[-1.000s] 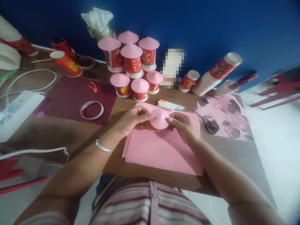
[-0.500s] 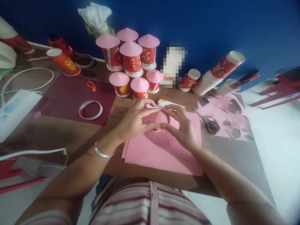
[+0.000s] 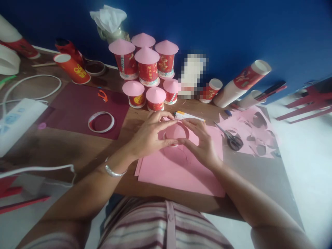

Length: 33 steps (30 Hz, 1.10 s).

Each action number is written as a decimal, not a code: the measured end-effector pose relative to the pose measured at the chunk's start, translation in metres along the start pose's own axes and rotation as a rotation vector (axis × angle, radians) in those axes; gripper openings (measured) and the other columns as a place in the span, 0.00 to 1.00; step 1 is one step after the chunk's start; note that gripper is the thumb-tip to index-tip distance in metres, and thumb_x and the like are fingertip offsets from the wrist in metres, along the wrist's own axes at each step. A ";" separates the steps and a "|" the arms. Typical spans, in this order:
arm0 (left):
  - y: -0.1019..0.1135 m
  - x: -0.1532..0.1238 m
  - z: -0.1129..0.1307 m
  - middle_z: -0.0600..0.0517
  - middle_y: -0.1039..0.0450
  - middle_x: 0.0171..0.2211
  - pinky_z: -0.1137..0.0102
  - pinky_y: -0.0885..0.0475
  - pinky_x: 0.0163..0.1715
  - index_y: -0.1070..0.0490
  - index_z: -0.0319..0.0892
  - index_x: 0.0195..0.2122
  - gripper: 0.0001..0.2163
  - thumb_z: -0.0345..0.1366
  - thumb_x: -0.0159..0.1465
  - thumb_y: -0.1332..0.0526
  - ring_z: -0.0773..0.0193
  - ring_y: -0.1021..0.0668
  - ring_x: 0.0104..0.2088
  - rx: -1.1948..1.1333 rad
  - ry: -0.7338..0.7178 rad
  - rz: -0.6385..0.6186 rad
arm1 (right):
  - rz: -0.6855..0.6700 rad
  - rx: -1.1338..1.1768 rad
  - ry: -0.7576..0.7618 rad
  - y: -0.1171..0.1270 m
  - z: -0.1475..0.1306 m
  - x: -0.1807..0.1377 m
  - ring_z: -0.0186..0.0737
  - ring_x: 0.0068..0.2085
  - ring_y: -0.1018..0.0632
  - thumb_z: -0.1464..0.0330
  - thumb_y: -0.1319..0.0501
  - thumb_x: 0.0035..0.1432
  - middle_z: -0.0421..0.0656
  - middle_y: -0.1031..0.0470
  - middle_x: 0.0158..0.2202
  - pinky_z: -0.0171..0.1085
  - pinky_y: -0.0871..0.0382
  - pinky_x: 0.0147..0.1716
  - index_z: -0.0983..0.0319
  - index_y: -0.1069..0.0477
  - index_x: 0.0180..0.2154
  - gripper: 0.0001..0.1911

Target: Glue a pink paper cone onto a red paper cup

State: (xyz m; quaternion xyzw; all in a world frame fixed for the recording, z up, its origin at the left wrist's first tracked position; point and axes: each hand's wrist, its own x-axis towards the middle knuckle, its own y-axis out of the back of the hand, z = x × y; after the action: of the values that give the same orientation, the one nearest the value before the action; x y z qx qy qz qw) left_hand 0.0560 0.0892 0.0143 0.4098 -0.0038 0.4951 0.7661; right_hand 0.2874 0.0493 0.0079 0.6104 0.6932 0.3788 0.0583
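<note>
My left hand [image 3: 151, 133] and my right hand [image 3: 201, 138] curve round a pink paper cone [image 3: 175, 132] from both sides. Their thumbs meet at its near edge and their fingertips at its far edge. A bit of white rim shows under the near side of the cone; the rest beneath is hidden. All this is over a stack of pink paper sheets [image 3: 181, 176], the top one bearing a thin curved line. Beyond my hands stand several red cups topped with pink cones, one of them a small cup [image 3: 155, 98].
Scissors [image 3: 234, 141] lie right of the sheets by pink paper scraps [image 3: 255, 145]. A white and orange pen-like tube [image 3: 189, 116] lies behind my hands. To the left are a cut cup ring [image 3: 101, 122] on a maroon sheet [image 3: 75, 119] and a white power strip [image 3: 19, 124].
My thumbs and fingertips stay on the pink cone, with only a slight shift in the right fingers. The whole view has moved slightly.
</note>
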 end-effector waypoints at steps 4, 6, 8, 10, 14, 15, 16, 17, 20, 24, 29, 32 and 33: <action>0.002 -0.001 0.003 0.43 0.27 0.57 0.54 0.28 0.63 0.25 0.45 0.62 0.23 0.47 0.68 0.31 0.54 0.25 0.59 0.036 -0.050 0.020 | -0.001 -0.013 0.086 0.003 -0.003 0.002 0.52 0.61 0.25 0.60 0.33 0.69 0.46 0.26 0.61 0.58 0.29 0.62 0.43 0.32 0.67 0.27; 0.002 -0.002 0.005 0.42 0.27 0.58 0.53 0.29 0.63 0.25 0.44 0.62 0.21 0.44 0.71 0.34 0.53 0.25 0.60 0.080 -0.083 0.004 | -0.011 -0.034 0.097 0.004 -0.004 0.004 0.53 0.61 0.25 0.60 0.33 0.68 0.46 0.26 0.60 0.58 0.30 0.63 0.43 0.31 0.67 0.28; 0.002 -0.003 0.006 0.41 0.27 0.59 0.52 0.29 0.64 0.26 0.44 0.63 0.20 0.42 0.72 0.36 0.51 0.26 0.60 0.129 -0.092 -0.015 | -0.029 -0.055 0.087 0.004 -0.004 0.005 0.54 0.62 0.25 0.58 0.32 0.68 0.47 0.25 0.60 0.59 0.31 0.64 0.44 0.30 0.66 0.27; 0.000 -0.004 0.006 0.41 0.27 0.60 0.50 0.29 0.64 0.27 0.44 0.64 0.21 0.42 0.72 0.36 0.50 0.26 0.61 0.168 -0.095 -0.016 | -0.046 -0.057 0.075 0.004 -0.003 0.006 0.55 0.62 0.25 0.57 0.33 0.68 0.47 0.25 0.60 0.60 0.32 0.65 0.44 0.29 0.66 0.26; -0.002 -0.005 0.004 0.41 0.26 0.60 0.49 0.29 0.63 0.28 0.44 0.65 0.23 0.43 0.71 0.34 0.50 0.25 0.60 0.194 -0.123 0.006 | -0.034 -0.023 0.060 0.001 -0.002 0.004 0.54 0.62 0.25 0.59 0.32 0.68 0.46 0.25 0.60 0.61 0.31 0.64 0.42 0.29 0.65 0.26; -0.002 -0.006 0.004 0.41 0.25 0.60 0.50 0.29 0.63 0.29 0.44 0.65 0.23 0.43 0.70 0.34 0.50 0.25 0.60 0.192 -0.131 0.008 | -0.028 -0.015 0.057 0.000 -0.001 0.003 0.54 0.61 0.25 0.59 0.32 0.68 0.45 0.25 0.60 0.61 0.30 0.63 0.42 0.29 0.66 0.27; -0.002 -0.006 0.003 0.42 0.25 0.60 0.50 0.29 0.63 0.29 0.45 0.65 0.23 0.43 0.70 0.33 0.51 0.25 0.60 0.189 -0.134 0.005 | -0.022 -0.008 0.056 -0.001 -0.001 0.003 0.54 0.61 0.24 0.60 0.32 0.68 0.45 0.24 0.59 0.61 0.30 0.63 0.42 0.30 0.66 0.27; -0.002 -0.006 0.003 0.42 0.26 0.60 0.50 0.28 0.64 0.29 0.45 0.65 0.23 0.43 0.70 0.33 0.51 0.25 0.60 0.186 -0.135 0.002 | -0.021 0.000 0.055 -0.002 -0.001 0.002 0.54 0.60 0.24 0.60 0.32 0.68 0.45 0.24 0.59 0.62 0.30 0.63 0.42 0.30 0.66 0.27; -0.001 -0.007 0.002 0.42 0.26 0.61 0.51 0.28 0.64 0.30 0.46 0.66 0.24 0.42 0.70 0.33 0.51 0.26 0.62 0.172 -0.126 -0.010 | -0.023 0.027 0.049 -0.003 -0.001 0.002 0.53 0.60 0.24 0.60 0.31 0.67 0.46 0.25 0.59 0.61 0.29 0.63 0.43 0.29 0.65 0.27; 0.000 -0.007 0.003 0.40 0.28 0.60 0.52 0.27 0.63 0.31 0.43 0.67 0.26 0.44 0.70 0.33 0.51 0.26 0.61 0.147 -0.113 0.009 | -0.015 0.020 0.021 -0.001 -0.001 0.002 0.53 0.62 0.25 0.59 0.30 0.66 0.47 0.26 0.60 0.59 0.28 0.63 0.45 0.29 0.65 0.28; 0.002 -0.007 0.003 0.41 0.29 0.60 0.52 0.26 0.63 0.31 0.46 0.67 0.26 0.45 0.70 0.33 0.50 0.27 0.62 0.129 -0.099 0.010 | -0.009 -0.010 0.024 0.001 0.000 0.001 0.53 0.62 0.26 0.59 0.30 0.66 0.45 0.26 0.61 0.58 0.29 0.63 0.44 0.29 0.65 0.28; 0.002 -0.006 0.003 0.41 0.29 0.60 0.52 0.26 0.63 0.30 0.45 0.67 0.25 0.44 0.70 0.34 0.51 0.27 0.62 0.125 -0.094 -0.008 | -0.019 -0.016 0.026 0.000 0.000 0.001 0.53 0.62 0.26 0.59 0.30 0.66 0.45 0.26 0.61 0.57 0.29 0.64 0.44 0.28 0.65 0.27; 0.002 -0.006 0.003 0.41 0.28 0.60 0.52 0.26 0.63 0.29 0.44 0.66 0.24 0.44 0.70 0.34 0.51 0.27 0.62 0.128 -0.096 -0.009 | -0.023 -0.015 0.029 0.000 0.000 0.001 0.53 0.62 0.26 0.60 0.30 0.66 0.45 0.26 0.60 0.57 0.29 0.63 0.44 0.28 0.64 0.27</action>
State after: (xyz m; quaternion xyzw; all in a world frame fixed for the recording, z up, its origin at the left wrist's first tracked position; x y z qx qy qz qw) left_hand 0.0529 0.0825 0.0149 0.4812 -0.0072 0.4705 0.7396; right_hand 0.2869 0.0501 0.0085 0.5964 0.6981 0.3920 0.0574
